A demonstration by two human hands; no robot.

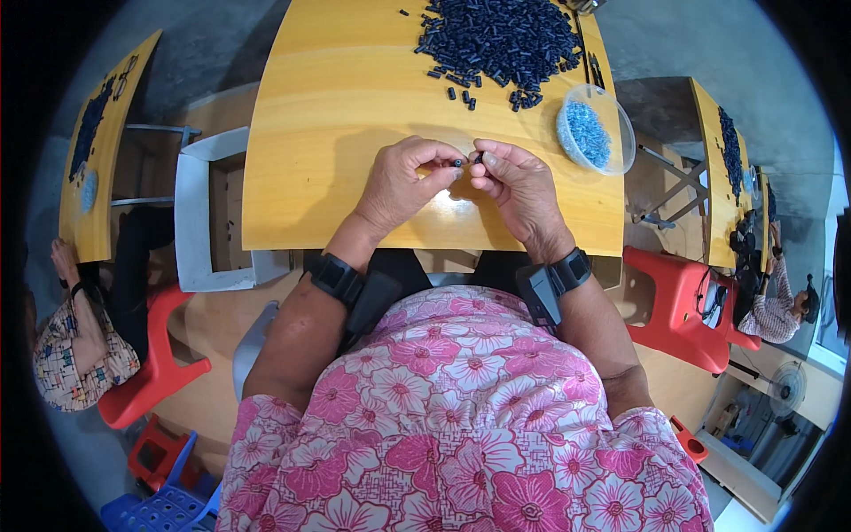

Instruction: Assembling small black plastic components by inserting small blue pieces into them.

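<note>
Both my hands are raised over the near part of the yellow wooden table (310, 115), close together. Between thumb and index finger, my left hand (403, 182) pinches a small dark piece (457, 163). Facing it, my right hand (523, 182) grips a small black piece (480, 158) the same way. The pieces are too small to name, and fingers partly cover them; whether they touch I cannot tell. A large heap of short black cylindrical parts (496, 40) lies beyond my hands, with several loose ones at its near edge.
A clear plastic bowl (623, 146) of small blue pieces (585, 133) stands right of my hands. Dark slim tools (595, 69) lie behind it. Left of the table is a white open box (191, 213); red stools (678, 310) flank me. Other people sit at tables on both sides.
</note>
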